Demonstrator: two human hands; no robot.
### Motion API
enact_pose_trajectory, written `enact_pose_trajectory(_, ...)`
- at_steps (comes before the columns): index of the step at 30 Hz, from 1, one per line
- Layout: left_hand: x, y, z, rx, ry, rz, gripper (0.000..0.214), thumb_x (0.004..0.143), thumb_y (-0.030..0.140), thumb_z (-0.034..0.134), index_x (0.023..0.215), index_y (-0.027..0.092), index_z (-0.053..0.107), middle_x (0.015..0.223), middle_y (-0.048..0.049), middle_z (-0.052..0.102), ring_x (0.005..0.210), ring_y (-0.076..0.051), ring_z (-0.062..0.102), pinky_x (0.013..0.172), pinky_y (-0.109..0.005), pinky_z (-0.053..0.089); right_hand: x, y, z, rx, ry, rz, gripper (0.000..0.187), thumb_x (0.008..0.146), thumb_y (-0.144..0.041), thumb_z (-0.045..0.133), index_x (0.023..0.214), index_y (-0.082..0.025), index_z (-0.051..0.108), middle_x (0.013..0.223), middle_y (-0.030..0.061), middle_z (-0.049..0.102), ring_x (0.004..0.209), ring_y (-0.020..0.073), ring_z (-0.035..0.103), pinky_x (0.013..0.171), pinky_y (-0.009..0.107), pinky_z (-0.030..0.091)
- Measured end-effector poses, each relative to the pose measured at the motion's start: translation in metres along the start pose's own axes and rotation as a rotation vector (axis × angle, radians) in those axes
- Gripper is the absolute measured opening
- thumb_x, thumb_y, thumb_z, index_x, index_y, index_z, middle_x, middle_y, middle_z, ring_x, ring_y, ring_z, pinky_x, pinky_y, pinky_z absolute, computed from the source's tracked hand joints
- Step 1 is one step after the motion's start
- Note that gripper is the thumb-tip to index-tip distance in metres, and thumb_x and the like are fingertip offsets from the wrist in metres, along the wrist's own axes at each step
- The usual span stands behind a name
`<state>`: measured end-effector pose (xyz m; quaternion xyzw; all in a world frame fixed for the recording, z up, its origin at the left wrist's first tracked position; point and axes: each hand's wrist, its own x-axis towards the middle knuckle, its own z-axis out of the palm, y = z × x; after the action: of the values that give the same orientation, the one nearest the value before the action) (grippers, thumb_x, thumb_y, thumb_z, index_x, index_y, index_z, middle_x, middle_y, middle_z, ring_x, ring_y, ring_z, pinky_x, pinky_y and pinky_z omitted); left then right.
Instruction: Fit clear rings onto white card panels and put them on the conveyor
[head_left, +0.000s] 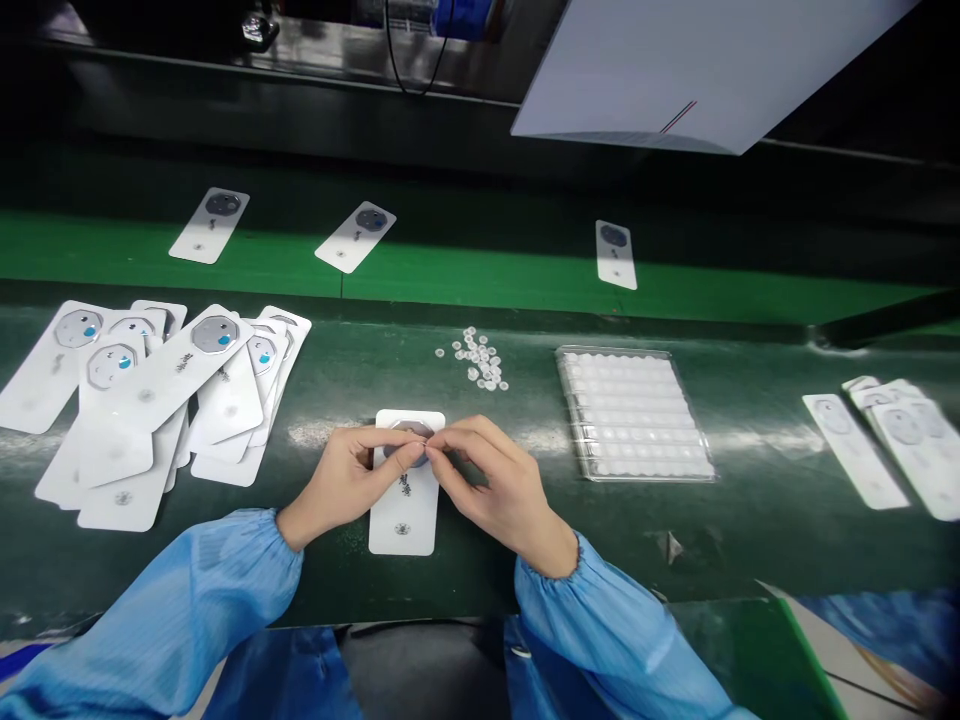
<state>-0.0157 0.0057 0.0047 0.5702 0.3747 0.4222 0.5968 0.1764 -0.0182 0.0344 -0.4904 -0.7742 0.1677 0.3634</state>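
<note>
A white card (403, 515) with rounded corners, a grey octagon at its top and dark printed characters lies in front of me on the green bench. Over the octagon, my left hand (364, 470) and my right hand (491, 475) meet, each with thumb and forefinger pinched together. Whatever sits between the fingertips is too small and too covered to name. Just beyond my hands is a scatter of small clear round pieces (484, 360). To their right stands a clear plastic tray (637, 415) with rows of white round pieces.
A heap of similar cards (157, 410) lies at the left, and a smaller stack (900, 430) at the far right. Several single cards (356, 236) rest on the green strip behind. A white panel (690, 70) hangs over the back right. Blue fabric shows at the lower right.
</note>
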Motion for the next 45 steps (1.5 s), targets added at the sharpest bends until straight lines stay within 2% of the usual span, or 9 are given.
enact_pose_trajectory(3,0.0,-0.001,-0.001,0.032,-0.011,-0.024,0.015,0.091,0.032,0.074,0.096,0.021,0.084,0.104,-0.0054,0.081,0.103,-0.024,0.076,0.092,-0.032,0.061,0.0,0.003,-0.006,-0.24,-0.045,-0.169,0.018,0.1,-0.021,0.058,0.094,-0.023,0.074,0.085,0.007,0.074,0.073,0.0186,0.067,0.064,0.032,0.055)
enact_pose_trajectory(6,0.001,-0.001,-0.002,0.034,-0.025,-0.062,0.018,0.091,0.035,0.074,0.094,0.02,0.084,0.1,-0.0051,0.082,0.095,-0.023,0.077,0.083,-0.031,0.062,0.0,0.007,-0.011,-0.216,-0.122,-0.273,0.019,0.101,-0.018,0.058,0.1,-0.022,0.076,0.089,0.0073,0.076,0.077,0.02,0.069,0.067,0.034,0.056)
enact_pose_trajectory(12,0.0,0.003,-0.003,0.207,-0.098,-0.036,0.023,0.096,0.036,0.067,0.097,0.019,0.082,0.098,-0.0048,0.081,0.084,-0.02,0.075,0.071,-0.027,0.056,0.002,0.006,-0.014,0.117,-0.095,-0.017,0.018,0.103,-0.027,0.058,0.106,-0.023,0.075,0.096,0.0073,0.075,0.079,0.0188,0.07,0.067,0.031,0.057)
enact_pose_trajectory(17,0.0,0.002,-0.003,0.29,-0.088,0.025,0.017,0.095,0.032,0.069,0.093,0.021,0.082,0.094,-0.0036,0.082,0.087,-0.021,0.076,0.078,-0.028,0.058,0.004,-0.006,-0.019,0.206,-0.24,0.245,0.025,0.102,-0.038,0.058,0.091,-0.021,0.073,0.081,0.0052,0.071,0.062,0.0152,0.058,0.054,0.029,0.047)
enact_pose_trajectory(24,-0.002,-0.001,0.001,0.244,0.037,0.118,0.02,0.085,0.026,0.08,0.105,0.023,0.083,0.108,-0.0053,0.081,0.101,-0.024,0.077,0.092,-0.032,0.061,-0.004,-0.01,-0.011,0.415,-0.175,0.531,0.034,0.098,-0.05,0.061,0.089,-0.019,0.072,0.078,0.0042,0.071,0.066,0.0166,0.061,0.057,0.028,0.049)
enact_pose_trajectory(31,-0.004,-0.002,0.002,0.259,0.056,0.152,0.016,0.084,0.027,0.081,0.1,0.024,0.084,0.101,-0.0046,0.082,0.091,-0.022,0.078,0.08,-0.03,0.063,-0.008,-0.009,-0.005,0.389,-0.163,0.546,0.034,0.097,-0.05,0.062,0.09,-0.019,0.074,0.077,0.0042,0.071,0.065,0.0167,0.061,0.056,0.028,0.046)
enact_pose_trajectory(34,-0.005,-0.003,0.003,0.212,0.059,0.055,0.027,0.084,0.028,0.082,0.11,0.021,0.08,0.106,-0.006,0.081,0.094,-0.022,0.077,0.082,-0.029,0.062,-0.008,-0.007,-0.003,0.293,-0.096,0.526,0.032,0.097,-0.048,0.062,0.089,-0.019,0.074,0.082,0.0053,0.074,0.063,0.0161,0.06,0.053,0.028,0.044)
enact_pose_trajectory(39,-0.007,-0.006,0.005,0.029,0.045,-0.063,0.046,0.087,0.027,0.077,0.131,0.021,0.065,0.09,-0.004,0.078,0.068,-0.016,0.073,0.057,-0.022,0.057,-0.007,-0.007,0.001,0.184,-0.06,0.459,0.032,0.098,-0.047,0.061,0.086,-0.02,0.073,0.078,0.0047,0.074,0.056,0.0144,0.056,0.053,0.029,0.044)
enact_pose_trajectory(45,-0.007,-0.004,0.005,-0.031,0.013,-0.099,0.074,0.088,0.028,0.076,0.154,0.027,0.043,0.093,-0.0052,0.078,0.074,-0.018,0.074,0.061,-0.024,0.06,-0.006,-0.009,0.005,0.16,-0.075,0.441,0.032,0.099,-0.047,0.06,0.086,-0.021,0.072,0.077,0.0047,0.074,0.056,0.0154,0.057,0.054,0.031,0.046)
